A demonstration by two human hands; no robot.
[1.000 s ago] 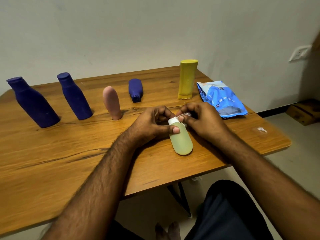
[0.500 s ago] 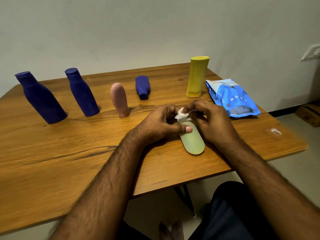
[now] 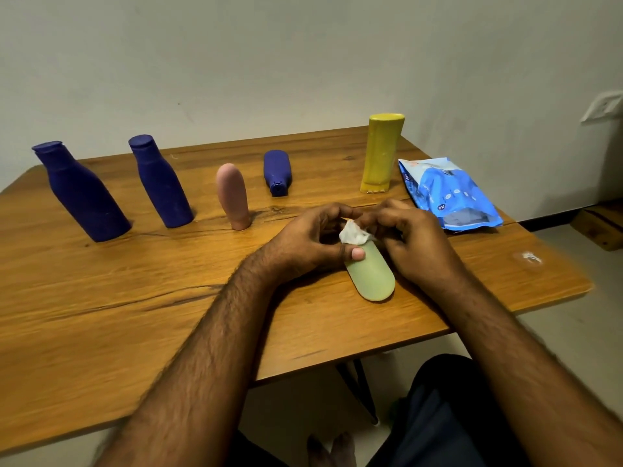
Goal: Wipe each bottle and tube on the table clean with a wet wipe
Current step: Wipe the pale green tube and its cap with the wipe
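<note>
currently, the left hand (image 3: 308, 244) is pinning the pale green tube (image 3: 371, 274) flat on the desk (image 3: 135, 298), thumb curled over it, while the right hand (image 3: 409, 241) is pinching the crumpled wipe (image 3: 352, 234) at its far end; working the wipe steadily toward the near end should help cover it all.

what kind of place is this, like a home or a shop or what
Probably a plain room in a home, not a shop: a single wooden table stands against a bare painted wall, a wall socket is at the right, and a bare foot shows beneath the table.
</note>
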